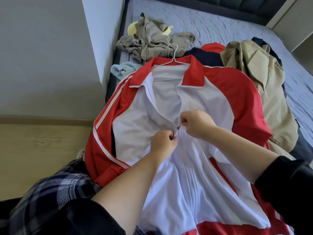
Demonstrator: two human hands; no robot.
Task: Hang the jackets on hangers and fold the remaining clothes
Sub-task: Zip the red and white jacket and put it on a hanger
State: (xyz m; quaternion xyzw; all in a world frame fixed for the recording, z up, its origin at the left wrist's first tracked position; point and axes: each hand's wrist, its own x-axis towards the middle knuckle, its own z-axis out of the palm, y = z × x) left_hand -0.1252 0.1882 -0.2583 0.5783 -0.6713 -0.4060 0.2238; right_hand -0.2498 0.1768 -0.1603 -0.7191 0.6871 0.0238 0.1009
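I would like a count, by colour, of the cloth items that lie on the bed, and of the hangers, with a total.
Red and white track jacket: 1
Olive crumpled garment: 1
Beige jacket: 1
Navy garment: 1
Light blue fluffy item: 1
Yellow item: 1
White hanger: 1
Total: 7 that can be told apart

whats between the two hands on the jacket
The zipper slider of the jacket, pinched by the right hand, left hand gripping fabric beside it; head view.
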